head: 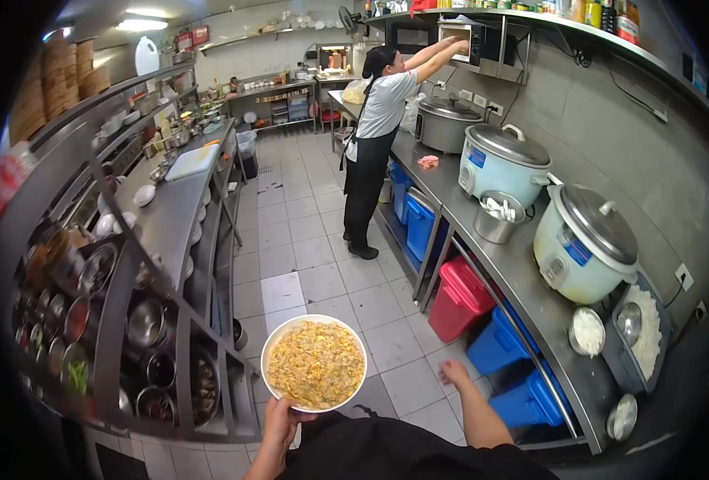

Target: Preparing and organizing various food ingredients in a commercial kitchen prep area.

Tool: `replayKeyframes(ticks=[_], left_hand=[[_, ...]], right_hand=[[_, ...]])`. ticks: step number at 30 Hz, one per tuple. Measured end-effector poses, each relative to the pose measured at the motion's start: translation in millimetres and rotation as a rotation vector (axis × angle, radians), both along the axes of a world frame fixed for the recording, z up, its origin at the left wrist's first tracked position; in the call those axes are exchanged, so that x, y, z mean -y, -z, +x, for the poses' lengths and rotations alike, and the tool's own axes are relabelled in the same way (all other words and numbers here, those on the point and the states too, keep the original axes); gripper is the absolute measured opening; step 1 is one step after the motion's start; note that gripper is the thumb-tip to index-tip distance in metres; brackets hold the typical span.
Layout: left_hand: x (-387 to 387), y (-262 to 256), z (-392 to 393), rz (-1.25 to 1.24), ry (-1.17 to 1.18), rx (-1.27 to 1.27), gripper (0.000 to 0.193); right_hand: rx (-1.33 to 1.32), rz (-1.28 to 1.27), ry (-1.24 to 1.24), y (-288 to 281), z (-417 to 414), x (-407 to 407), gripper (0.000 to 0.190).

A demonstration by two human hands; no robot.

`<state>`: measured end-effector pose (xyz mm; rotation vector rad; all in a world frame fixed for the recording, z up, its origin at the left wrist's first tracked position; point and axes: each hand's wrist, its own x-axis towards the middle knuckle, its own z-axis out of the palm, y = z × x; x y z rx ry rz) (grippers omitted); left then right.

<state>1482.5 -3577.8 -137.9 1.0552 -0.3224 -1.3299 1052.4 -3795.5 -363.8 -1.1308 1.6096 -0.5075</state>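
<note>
A white round bowl (262, 357) heaped with fried rice (315, 365) is in front of my body, over the tiled floor. The rice has yellow bits through it and a few green flecks. My left hand (283, 414) grips the bowl's near left rim from below; its fingers under the bowl are hidden. Off to the right, my right hand (454, 373) hangs in the air with loosely curled fingers and nothing visible in it. It is nearest to the blue bins (501, 343) under the right counter.
A co-worker (378, 120) stands ahead on the right, arms reaching into an open microwave (459, 45). Large rice cookers (588, 246) and a grey tub of rice (648, 330) line the right counter (525, 288). At left are a steel counter (180, 198) and ingredient pots (147, 324).
</note>
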Motion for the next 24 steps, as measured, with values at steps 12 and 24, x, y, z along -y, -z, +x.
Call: replayKeyframes(ticks=[12,24], left_hand=[[404.9,20.7,87.8,0.016,0.316,0.13,0.047],[755.4,23.7,62.3,0.026,0.54,0.183,0.043]], right_hand=[[-0.618,0.05,0.239,64.4,58.4,87.3,0.027],[-0.07,0.511,1.054,109.4,124.2,112.2,0.027]])
